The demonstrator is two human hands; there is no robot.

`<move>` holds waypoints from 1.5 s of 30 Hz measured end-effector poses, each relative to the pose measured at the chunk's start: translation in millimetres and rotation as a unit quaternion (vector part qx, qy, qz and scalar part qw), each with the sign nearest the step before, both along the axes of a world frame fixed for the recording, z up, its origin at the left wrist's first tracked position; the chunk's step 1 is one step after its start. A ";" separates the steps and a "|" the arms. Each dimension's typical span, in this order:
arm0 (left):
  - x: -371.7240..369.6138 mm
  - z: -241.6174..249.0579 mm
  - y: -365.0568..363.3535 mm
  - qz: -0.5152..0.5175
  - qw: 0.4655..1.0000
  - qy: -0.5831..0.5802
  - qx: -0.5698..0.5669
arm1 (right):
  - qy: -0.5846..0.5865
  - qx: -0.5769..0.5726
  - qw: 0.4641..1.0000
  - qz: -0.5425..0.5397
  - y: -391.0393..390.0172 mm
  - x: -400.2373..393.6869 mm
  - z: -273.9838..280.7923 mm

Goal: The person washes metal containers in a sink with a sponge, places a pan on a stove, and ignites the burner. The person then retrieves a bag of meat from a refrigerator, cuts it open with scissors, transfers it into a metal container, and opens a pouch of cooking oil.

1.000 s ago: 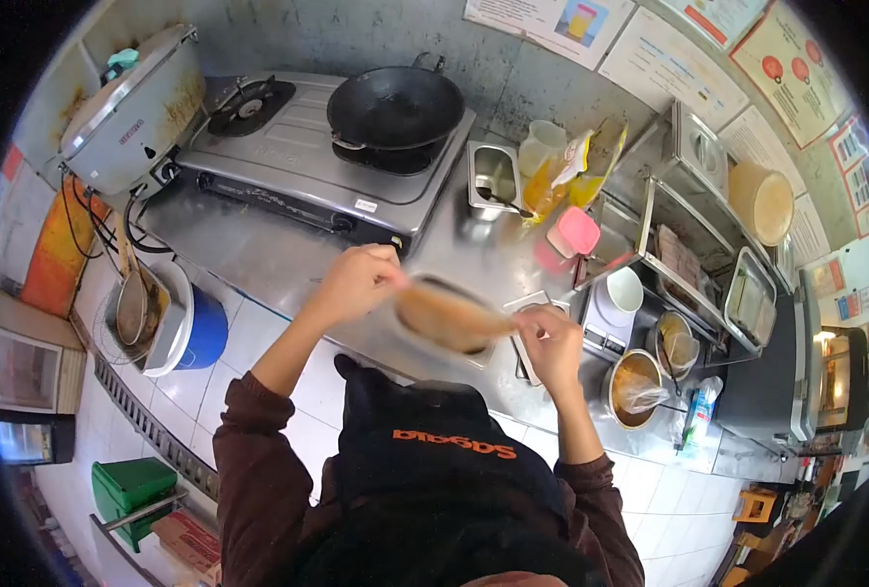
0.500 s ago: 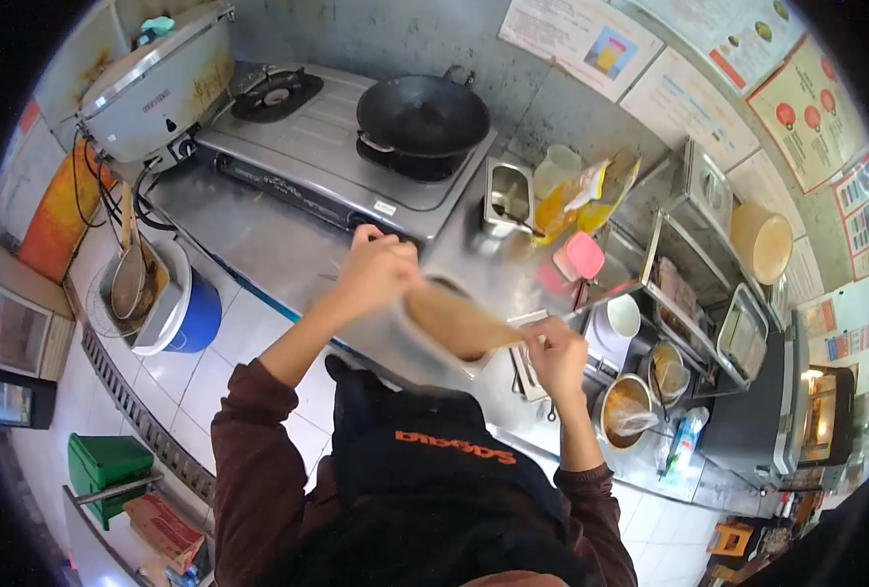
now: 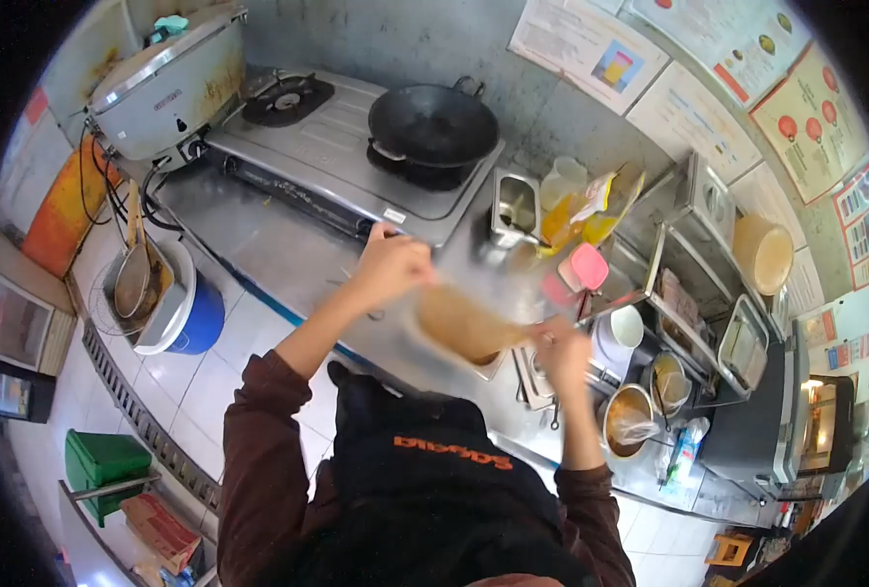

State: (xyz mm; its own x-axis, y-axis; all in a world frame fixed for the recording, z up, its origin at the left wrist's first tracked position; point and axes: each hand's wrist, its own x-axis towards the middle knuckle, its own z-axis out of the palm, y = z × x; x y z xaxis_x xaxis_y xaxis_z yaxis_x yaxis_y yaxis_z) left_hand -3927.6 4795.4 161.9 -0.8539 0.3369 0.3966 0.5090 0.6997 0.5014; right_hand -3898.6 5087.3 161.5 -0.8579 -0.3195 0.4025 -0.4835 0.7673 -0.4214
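Observation:
A tan, flexible flat sheet or bag (image 3: 464,323) is stretched between my two hands, smeared by motion; its exact kind cannot be told. My left hand (image 3: 393,269) pinches its upper left end, close to the front edge of the stove. At the other end, my right hand (image 3: 564,350) is closed on it, though blurred. Directly below the tan sheet a metal pan (image 3: 494,369) sits on the steel counter, mostly hidden by it. Beside my right hand lie some flat metal lids or trays (image 3: 532,380).
A black wok (image 3: 434,127) rests on the gas stove (image 3: 307,137). Behind my hands stand a metal container (image 3: 515,207), a pink-lidded tub (image 3: 583,266) and a wire rack (image 3: 660,254). Pots of food (image 3: 627,421) are at right; a blue bucket (image 3: 200,313) is left.
Both hands keep hold of the tan sheet, which now hangs lower and broader over the pan. My right hand has shifted slightly. The whole view has moved a little.

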 end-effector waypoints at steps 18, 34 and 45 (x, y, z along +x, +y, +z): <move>-21.7 17.4 -8.6 -0.049 0.988 -0.061 0.136 | -0.038 -0.040 0.997 -0.057 10.0 -9.5 18.8; 50.3 -43.3 25.7 -0.061 0.408 -0.738 0.534 | -0.238 -0.239 0.935 0.109 6.4 44.4 34.0; 77.8 -106.6 30.7 -0.072 0.516 -0.723 0.455 | -0.657 -0.485 0.566 -0.116 29.2 53.0 -66.1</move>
